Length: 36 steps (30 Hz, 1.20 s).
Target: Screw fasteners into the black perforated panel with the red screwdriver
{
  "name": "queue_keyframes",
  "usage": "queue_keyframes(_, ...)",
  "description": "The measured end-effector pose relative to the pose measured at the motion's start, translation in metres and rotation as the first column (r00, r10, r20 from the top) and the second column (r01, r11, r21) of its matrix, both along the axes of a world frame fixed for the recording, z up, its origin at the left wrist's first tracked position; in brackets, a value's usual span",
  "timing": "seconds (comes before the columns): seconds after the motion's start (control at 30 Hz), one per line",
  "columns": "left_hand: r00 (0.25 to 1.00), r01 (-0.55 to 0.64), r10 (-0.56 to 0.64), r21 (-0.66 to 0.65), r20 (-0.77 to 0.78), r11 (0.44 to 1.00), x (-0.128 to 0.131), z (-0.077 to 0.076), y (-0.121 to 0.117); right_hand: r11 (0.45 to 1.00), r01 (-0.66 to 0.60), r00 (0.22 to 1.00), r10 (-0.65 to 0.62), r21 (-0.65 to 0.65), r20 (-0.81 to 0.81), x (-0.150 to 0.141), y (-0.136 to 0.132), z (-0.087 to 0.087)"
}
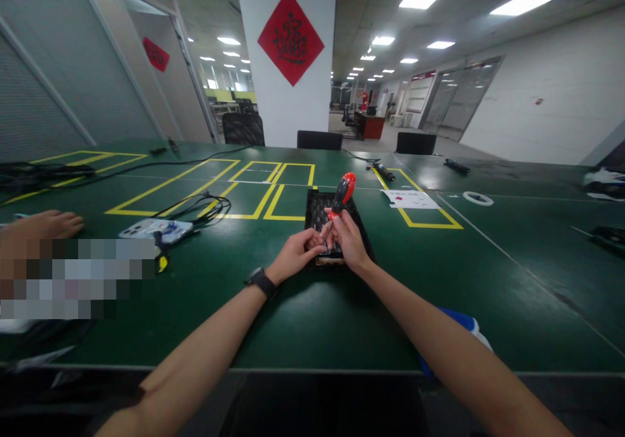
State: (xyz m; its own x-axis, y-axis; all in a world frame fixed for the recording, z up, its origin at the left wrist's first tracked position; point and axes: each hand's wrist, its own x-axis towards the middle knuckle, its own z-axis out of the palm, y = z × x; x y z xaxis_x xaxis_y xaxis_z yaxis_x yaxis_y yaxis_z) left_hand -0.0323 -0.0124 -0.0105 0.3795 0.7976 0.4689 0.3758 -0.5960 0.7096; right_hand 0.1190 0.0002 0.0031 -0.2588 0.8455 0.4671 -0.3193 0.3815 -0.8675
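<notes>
My right hand [350,240] grips a screwdriver [344,191] with a red and black handle. The handle points up and leans slightly right, while its thin shaft slants down to the left. Close to the tip, my left hand [299,252] has its fingers pinched together; whatever they hold is too small to make out. Both hands are over a black tray [364,245] with a textured inside, which lies on the green table [273,333]. The hands hide part of the tray's contents.
Another person's hand [46,228] rests at the left, near a phone-like white object [156,228] and black cables [209,206]. To the right are a paper sheet [410,199], a white ring [477,198] and a blue-and-white item [459,321], partly behind my right forearm.
</notes>
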Motion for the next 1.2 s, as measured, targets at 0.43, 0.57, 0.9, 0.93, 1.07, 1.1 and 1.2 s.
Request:
queue_keyframes(0.43, 0.996, -0.032, 0.035, 0.034, -0.080, 0.999, -0.0031, -0.0042, 0.0024, 0.996, -0.067, 0.998, 0.066, -0.059, -0.007, -0.0003, -0.0001, 0.0015)
queue_keyframes(0.57, 0.997, -0.030, 0.032, 0.032, -0.076, 0.999, -0.0022, -0.0027, 0.0017, 0.999, -0.032, 0.999, 0.033, -0.036, 0.010, 0.0001, -0.0005, 0.0020)
queue_keyframes(0.9, 0.998, -0.048, 0.049, 0.016, -0.043, 0.999, -0.0010, -0.0026, 0.0010, 0.999, -0.031, 0.999, 0.032, -0.012, 0.031, 0.0001, -0.0013, 0.0008)
queue_keyframes(0.93, 0.997, -0.052, 0.053, 0.022, -0.050, 0.998, -0.0013, -0.0029, 0.0013, 0.999, -0.036, 0.999, 0.037, -0.012, 0.032, 0.0001, -0.0012, 0.0007)
queue_keyframes(1.07, 0.994, -0.058, 0.063, 0.059, -0.091, 0.997, -0.0030, -0.0033, 0.0025, 0.997, -0.066, 0.998, 0.067, -0.033, 0.017, 0.0004, 0.0003, -0.0003)
queue_keyframes(1.1, 0.993, -0.057, 0.063, 0.068, -0.097, 0.996, -0.0033, -0.0033, 0.0027, 0.996, -0.072, 0.997, 0.073, -0.043, 0.010, 0.0005, 0.0008, -0.0006)
queue_keyframes(1.2, 0.994, -0.039, 0.048, 0.089, -0.100, 0.995, -0.0038, -0.0029, 0.0025, 0.995, -0.080, 0.997, 0.079, -0.067, -0.007, 0.0003, 0.0013, -0.0008)
